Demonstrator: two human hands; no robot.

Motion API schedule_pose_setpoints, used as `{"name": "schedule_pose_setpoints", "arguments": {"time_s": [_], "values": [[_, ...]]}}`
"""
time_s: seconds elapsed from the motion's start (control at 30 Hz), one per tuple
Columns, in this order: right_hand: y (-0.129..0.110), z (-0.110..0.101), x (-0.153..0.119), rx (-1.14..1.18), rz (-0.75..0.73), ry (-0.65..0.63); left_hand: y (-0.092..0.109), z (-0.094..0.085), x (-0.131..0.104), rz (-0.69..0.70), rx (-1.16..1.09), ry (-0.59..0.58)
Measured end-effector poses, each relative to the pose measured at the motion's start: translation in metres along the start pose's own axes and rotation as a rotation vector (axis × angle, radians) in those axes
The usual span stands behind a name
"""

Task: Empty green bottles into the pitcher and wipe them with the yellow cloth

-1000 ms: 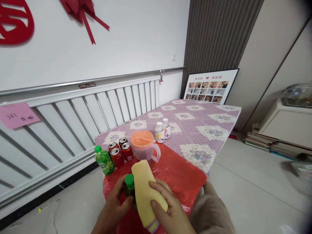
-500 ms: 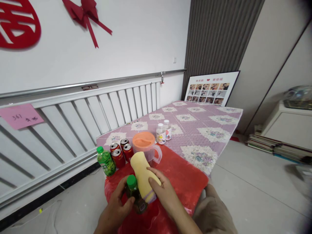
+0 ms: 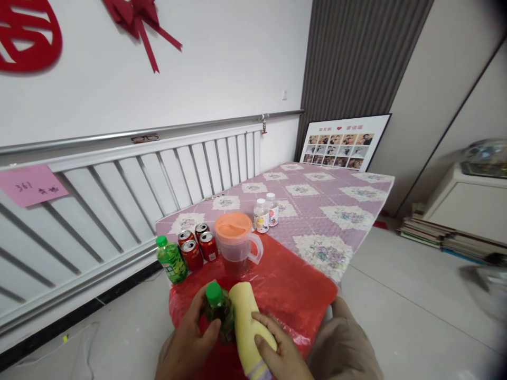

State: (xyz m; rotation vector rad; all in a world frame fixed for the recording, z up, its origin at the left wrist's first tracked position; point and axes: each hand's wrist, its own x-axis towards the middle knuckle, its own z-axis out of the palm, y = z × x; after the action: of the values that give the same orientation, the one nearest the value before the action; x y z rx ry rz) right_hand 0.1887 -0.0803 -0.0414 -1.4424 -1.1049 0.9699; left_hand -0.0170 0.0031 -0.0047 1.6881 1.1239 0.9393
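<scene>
Head view: green-capped bottle (image 3: pixel 222 312), dark; yellow cloth (image 3: pixel 246 324), purple-striped.

A home, judging by the radiator (image 3: pixel 156 175), flowered tablecloth (image 3: pixel 307 208), photo board (image 3: pixel 345 141) and red bow (image 3: pixel 138 11).

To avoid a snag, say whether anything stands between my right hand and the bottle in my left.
Yes: the yellow cloth, gripped by the right hand, lies between that hand and the bottle in the left hand.

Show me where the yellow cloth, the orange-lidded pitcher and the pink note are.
Yellow cloth (image 3: pixel 244 326): head view, middle of its bundled length.
Orange-lidded pitcher (image 3: pixel 234 249): head view, translucent side wall.
Pink note (image 3: pixel 34 184): head view, middle of its face.
</scene>
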Motion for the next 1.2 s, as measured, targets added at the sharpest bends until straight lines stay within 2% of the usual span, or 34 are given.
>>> {"name": "schedule_pose_setpoints", "arguments": {"time_s": [0.07, 0.17, 0.23, 0.3, 0.43, 0.53, 0.67, 0.77, 0.87, 1.03, 1.1, 1.2], "values": [[-0.004, -0.001, 0.001, -0.029, -0.03, 0.015, 0.006, 0.004, -0.002, 0.005, 0.04, 0.026], [-0.017, -0.001, 0.002, -0.022, -0.049, 0.049, 0.012, 0.011, -0.001, 0.026, 0.097, 0.133], [-0.027, -0.002, 0.001, -0.018, -0.078, 0.055, 0.014, 0.014, 0.0, 0.032, 0.139, 0.21], [-0.034, -0.002, -0.001, -0.041, -0.131, 0.06, 0.013, 0.014, 0.0, 0.016, 0.157, 0.238], [-0.034, -0.001, -0.004, -0.099, -0.19, 0.05, 0.009, 0.01, -0.001, 0.004, 0.127, 0.187], [-0.021, 0.001, -0.005, -0.151, -0.17, 0.019, 0.009, 0.003, -0.001, -0.003, 0.093, 0.158], [-0.007, 0.002, -0.006, -0.224, -0.161, -0.014, 0.009, -0.008, 0.002, -0.004, -0.002, 0.049], [-0.012, 0.002, -0.003, -0.249, -0.179, -0.001, 0.009, -0.011, 0.005, -0.006, -0.044, 0.011], [-0.03, 0.001, 0.0, -0.241, -0.214, 0.016, 0.009, -0.008, 0.005, 0.007, 0.009, 0.041], [-0.061, 0.001, -0.003, -0.202, -0.294, -0.015, 0.007, 0.001, 0.002, -0.042, 0.134, 0.18], [-0.061, 0.001, -0.004, -0.213, -0.304, -0.041, 0.007, 0.001, 0.001, -0.053, 0.15, 0.179], [-0.047, 0.002, -0.002, -0.261, -0.267, -0.046, 0.007, -0.002, 0.001, -0.025, 0.145, 0.139]]}}
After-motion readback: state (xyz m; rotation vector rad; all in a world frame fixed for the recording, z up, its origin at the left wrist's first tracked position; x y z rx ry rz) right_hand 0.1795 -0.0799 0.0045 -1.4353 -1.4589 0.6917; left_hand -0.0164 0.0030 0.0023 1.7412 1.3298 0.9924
